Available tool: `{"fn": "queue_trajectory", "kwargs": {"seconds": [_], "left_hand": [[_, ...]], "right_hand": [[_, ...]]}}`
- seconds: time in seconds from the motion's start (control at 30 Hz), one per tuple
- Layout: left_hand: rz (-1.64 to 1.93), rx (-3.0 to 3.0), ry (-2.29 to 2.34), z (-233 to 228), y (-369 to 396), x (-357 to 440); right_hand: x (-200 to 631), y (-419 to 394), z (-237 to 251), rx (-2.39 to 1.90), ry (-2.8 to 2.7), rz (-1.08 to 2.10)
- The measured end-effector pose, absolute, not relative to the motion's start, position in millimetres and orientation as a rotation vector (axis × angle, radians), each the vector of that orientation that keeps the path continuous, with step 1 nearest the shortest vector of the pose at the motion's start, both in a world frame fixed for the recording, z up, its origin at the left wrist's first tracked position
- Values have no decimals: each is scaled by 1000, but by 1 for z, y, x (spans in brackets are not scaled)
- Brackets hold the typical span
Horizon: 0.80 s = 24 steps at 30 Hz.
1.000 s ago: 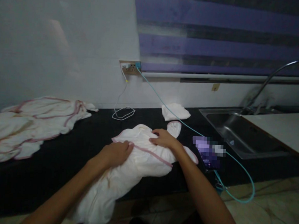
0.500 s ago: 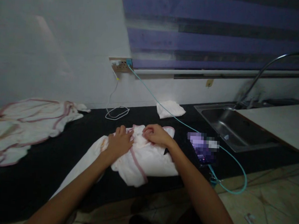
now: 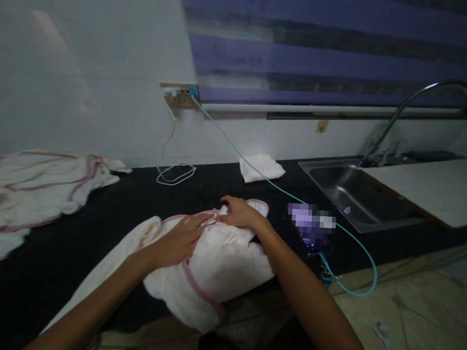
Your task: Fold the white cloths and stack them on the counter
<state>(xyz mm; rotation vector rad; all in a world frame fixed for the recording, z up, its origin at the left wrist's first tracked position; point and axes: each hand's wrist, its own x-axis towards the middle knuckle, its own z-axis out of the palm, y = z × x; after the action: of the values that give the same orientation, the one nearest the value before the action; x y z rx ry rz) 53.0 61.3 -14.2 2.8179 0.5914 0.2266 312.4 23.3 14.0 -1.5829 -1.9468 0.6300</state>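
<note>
Both hands are on the white cloth with pink trim [image 3: 214, 252], which lies bunched at the front edge of the dark table [image 3: 78, 224], low in the middle of the frame, part of it hanging over the edge. The left hand [image 3: 177, 240] lies flat, fingers [image 3: 199, 223] spread wide and pressing down, gripping nothing. The right hand [image 3: 239, 213] sits just above and right of it, fingers curled and pinching the pink hem near the cloth's far corner.

To do this well, I'd judge the flat hand should keep the fabric pinned while the pinching hand draws the hem taut, so the trim lines up without wrinkles. Mind the right side: a phone [image 3: 312, 229] lies just beside the cloth, with a teal cable [image 3: 257, 171] running up to the wall socket [image 3: 181, 95]. Off at the left of the frame, a second cloth [image 3: 33, 190] lies spread out; a small folded one [image 3: 261, 167] sits further back, near the sink [image 3: 357, 194].
</note>
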Motion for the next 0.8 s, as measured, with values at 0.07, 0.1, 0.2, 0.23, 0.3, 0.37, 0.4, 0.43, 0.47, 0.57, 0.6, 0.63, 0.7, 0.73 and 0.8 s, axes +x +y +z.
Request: {"fn": "queue_trajectory", "kwargs": {"seconds": [0.07, 0.1, 0.2, 0.23, 0.3, 0.37, 0.4, 0.43, 0.47, 0.57, 0.6, 0.63, 0.7, 0.73, 0.8], "left_hand": [[188, 2756, 586, -7, 50, 51], [194, 2713, 622, -4, 48, 51], [376, 2594, 903, 5, 57, 50], [470, 2576, 1041, 9, 64, 50], [579, 2566, 1358, 15, 81, 47], [439, 2519, 1607, 22, 98, 42], [312, 2467, 1654, 25, 104, 40], [201, 2408, 1637, 28, 109, 38], [133, 2358, 1576, 30, 112, 36], [194, 2294, 1419, 34, 109, 38], [242, 2283, 1397, 33, 106, 41], [277, 2266, 1387, 32, 102, 45], [289, 2241, 1410, 28, 95, 55], [278, 2263, 1435, 26, 92, 61], [256, 2372, 1481, 20, 88, 71]], "right_hand": [[314, 25, 15, -1552, -1991, 698], [314, 26, 14, -1533, -1999, 718], [315, 31, 11, -1497, -1957, 664], [316, 32, 10, -1491, -1904, 605], [317, 35, 10, -1469, -1740, 449], [319, 37, 13, -1415, -1530, 265], [320, 37, 16, -1374, -1431, 176], [321, 37, 18, -1331, -1343, 96], [322, 36, 21, -1291, -1268, 32], [322, 35, 25, -1209, -1120, -49], [321, 35, 26, -1194, -1092, -41], [320, 35, 25, -1181, -1073, -17], [317, 37, 24, -1146, -1035, 69], [316, 39, 23, -1118, -1012, 118], [316, 44, 20, -1050, -958, 208]]}}
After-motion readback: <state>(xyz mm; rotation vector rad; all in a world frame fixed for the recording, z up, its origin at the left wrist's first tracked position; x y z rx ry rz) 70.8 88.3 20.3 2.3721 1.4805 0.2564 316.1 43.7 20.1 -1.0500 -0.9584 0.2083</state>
